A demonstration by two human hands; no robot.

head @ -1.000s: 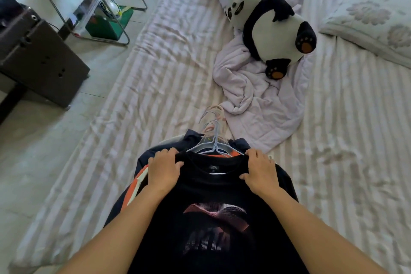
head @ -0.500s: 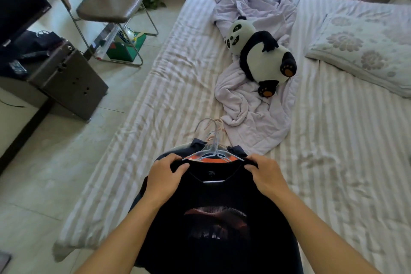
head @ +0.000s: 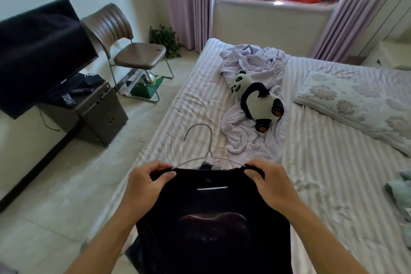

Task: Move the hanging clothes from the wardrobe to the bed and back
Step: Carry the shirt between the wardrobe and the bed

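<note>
Hanging on a grey wire hanger (head: 200, 151), black T-shirt (head: 211, 218) with a faded chest graphic was held up over the striped bed's (head: 322, 173) near edge. Left hand (head: 144, 187) pinched the left shoulder, fingers curled; right hand (head: 273, 187) clenched the right shoulder. Panda plush (head: 258, 100) lay farther up the bed.

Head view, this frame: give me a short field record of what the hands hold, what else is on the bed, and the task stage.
held item: black T-shirt on a wire hanger
left hand: grips the shirt's left shoulder
right hand: grips the shirt's right shoulder
shirt position: lifted above the near edge of the bed
also on bed: panda plush on a crumpled lilac sheet, floral pillow
beside bed: brown chair, television
stage: shirt in hand at the bed; wardrobe not in view
</note>
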